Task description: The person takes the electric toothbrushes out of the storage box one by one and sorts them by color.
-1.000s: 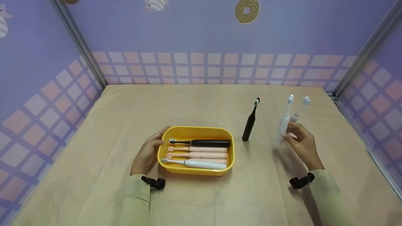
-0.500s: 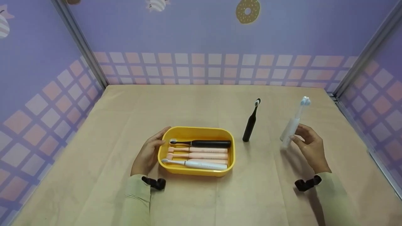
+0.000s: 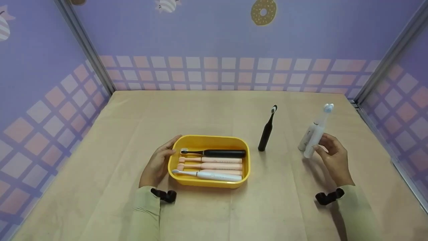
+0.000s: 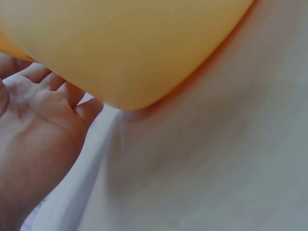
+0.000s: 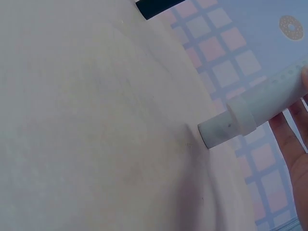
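Observation:
My left hand (image 3: 156, 167) grips the left end of a yellow plastic bin (image 3: 214, 142), its thumb over the rim. Inside lie a black electric toothbrush (image 3: 230, 153), several pink ones (image 3: 222, 165) and a white one (image 3: 220, 175), side by side. With thumb and fingers, my right hand (image 3: 334, 162) pinches an upright white electric toothbrush (image 3: 315, 144) by its handle. Right behind it stands another white toothbrush (image 3: 305, 139), partly hidden; their heads overlap in the head view. In the right wrist view the held handle (image 5: 276, 94) covers most of the other one (image 5: 214, 130).
A black electric toothbrush (image 3: 265, 134) stands upright between the bin and the white pair. Beige cloth (image 3: 187, 113) covers the table. Patterned walls (image 3: 214, 36) enclose its back and sides, with metal posts (image 3: 83, 43) at the corners.
My right hand has moved to the right and slightly toward me with the white toothbrush, bringing it in front of the other standing white one. The left hand and bin have stayed put.

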`<state>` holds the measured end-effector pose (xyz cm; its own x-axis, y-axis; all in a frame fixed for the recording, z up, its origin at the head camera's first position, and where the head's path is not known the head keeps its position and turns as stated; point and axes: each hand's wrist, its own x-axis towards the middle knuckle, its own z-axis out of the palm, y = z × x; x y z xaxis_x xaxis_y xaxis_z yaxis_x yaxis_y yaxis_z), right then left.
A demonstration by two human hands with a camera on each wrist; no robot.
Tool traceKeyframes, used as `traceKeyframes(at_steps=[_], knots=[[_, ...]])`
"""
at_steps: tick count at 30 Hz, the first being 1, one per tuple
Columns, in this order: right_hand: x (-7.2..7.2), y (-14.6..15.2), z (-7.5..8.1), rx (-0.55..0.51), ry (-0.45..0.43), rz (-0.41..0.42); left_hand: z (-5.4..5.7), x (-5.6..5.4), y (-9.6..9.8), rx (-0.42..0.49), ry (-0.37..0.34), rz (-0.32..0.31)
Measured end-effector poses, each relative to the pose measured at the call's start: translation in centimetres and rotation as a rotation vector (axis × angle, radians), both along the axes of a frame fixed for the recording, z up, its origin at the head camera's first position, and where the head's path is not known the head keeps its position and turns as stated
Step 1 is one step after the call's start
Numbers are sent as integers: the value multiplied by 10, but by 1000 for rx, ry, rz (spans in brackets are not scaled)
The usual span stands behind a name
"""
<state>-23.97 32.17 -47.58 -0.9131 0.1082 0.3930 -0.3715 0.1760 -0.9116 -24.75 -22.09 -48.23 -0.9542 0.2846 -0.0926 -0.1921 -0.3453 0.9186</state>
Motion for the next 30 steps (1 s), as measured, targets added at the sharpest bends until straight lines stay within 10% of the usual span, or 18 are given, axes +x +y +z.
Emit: traceKeyframes(at_steps=[16, 30], knots=[[-1, 6, -8, -70, 11, -32, 1, 1, 0, -16, 5, 6], [-8, 7, -11, 211, -47, -183, 1, 2, 1, -26, 0, 8]])
